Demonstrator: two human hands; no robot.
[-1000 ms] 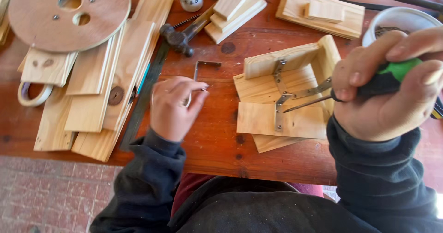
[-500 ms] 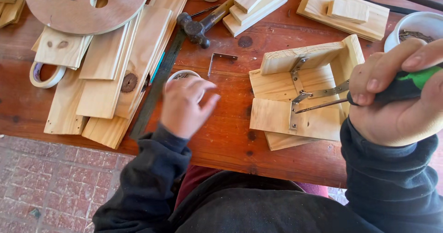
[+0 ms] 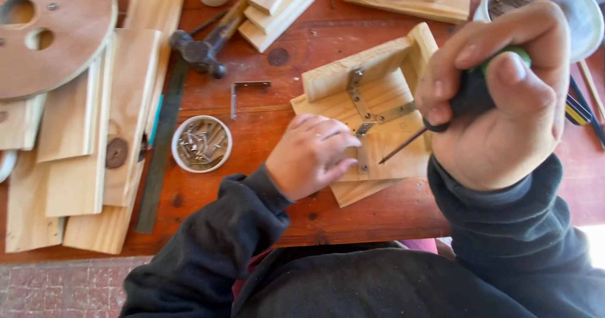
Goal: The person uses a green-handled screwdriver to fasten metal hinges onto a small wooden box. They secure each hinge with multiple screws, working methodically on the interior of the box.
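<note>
Head view, work in hand: right hand (image 3: 498,97) is gripping a screwdriver (image 3: 469,97) with a black and green handle, fingers wrapped fully round it; the thin shaft is pointing down-left toward the metal bracket (image 3: 372,113) on the wooden assembly (image 3: 378,104).
Left hand: left hand (image 3: 312,154) is resting on the near-left part of the wooden assembly, fingers curled and pinched together just beside the lower arm of the bracket; whether anything small is being held between them cannot be told.
Wooden assembly: it is lying flat on the tabletop (image 3: 265,129), right of centre, made of pale boards with a raised strip along its far and right sides.
Surroundings, left: a round white dish of nails or screws (image 3: 201,143) is sitting just left of the left hand; a loose corner bracket (image 3: 249,91) is lying beyond it; a hammer (image 3: 205,44) is lying farther back; a long dark ruler (image 3: 161,148) is running beside a stack of planks (image 3: 94,135), with a round wooden disc (image 3: 53,31) at the far left corner.
Surroundings, far and right: short wood blocks (image 3: 283,6) are lying at the far edge, and a white bowl (image 3: 567,9) is standing behind the right hand.
Obstructions: the right hand is covering the assembly's right side.
Edges and room: the assembly's near corner is lying close to the tabletop's near edge; bare wood is showing between dish and assembly.
</note>
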